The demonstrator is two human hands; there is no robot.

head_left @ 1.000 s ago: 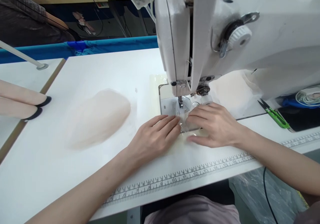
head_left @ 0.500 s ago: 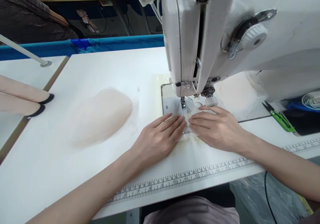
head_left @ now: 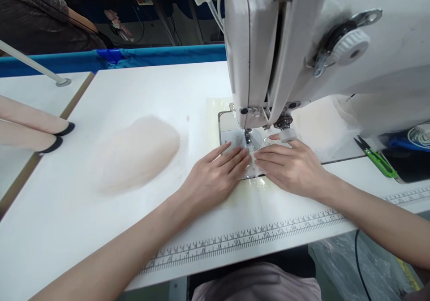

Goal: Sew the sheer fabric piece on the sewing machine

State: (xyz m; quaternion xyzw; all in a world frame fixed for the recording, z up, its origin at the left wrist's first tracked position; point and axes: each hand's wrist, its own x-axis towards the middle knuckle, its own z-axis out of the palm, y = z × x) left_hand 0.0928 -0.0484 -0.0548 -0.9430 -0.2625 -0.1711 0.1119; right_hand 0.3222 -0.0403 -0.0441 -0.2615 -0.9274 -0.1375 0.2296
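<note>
A white sewing machine [head_left: 255, 54] stands over the table, its presser foot [head_left: 247, 136] down near the needle plate. Just in front of the foot, my left hand [head_left: 218, 171] lies flat with fingers stretched toward it. Opposite, my right hand [head_left: 292, 164] rests on the right side, fingers extended and its index finger near a white knob under the machine head. Between the fingertips is a thin, see-through strip of material [head_left: 251, 163]; its edges are hard to make out. Both hands press down on it rather than grip it.
A sheer beige fabric piece [head_left: 144, 153] lies left; more pale fabric [head_left: 322, 122] lies under the machine arm. Green thread snips [head_left: 379, 161] sit at right. Beige tubes with black ends [head_left: 50, 144] reach in from the left. A printed ruler [head_left: 242, 242] runs along the front edge. A person's arm [head_left: 82, 21] shows behind.
The view has shifted slightly. Both hands have moved a little forward toward the presser foot, and the clear material's near edge has gone forward with them.
</note>
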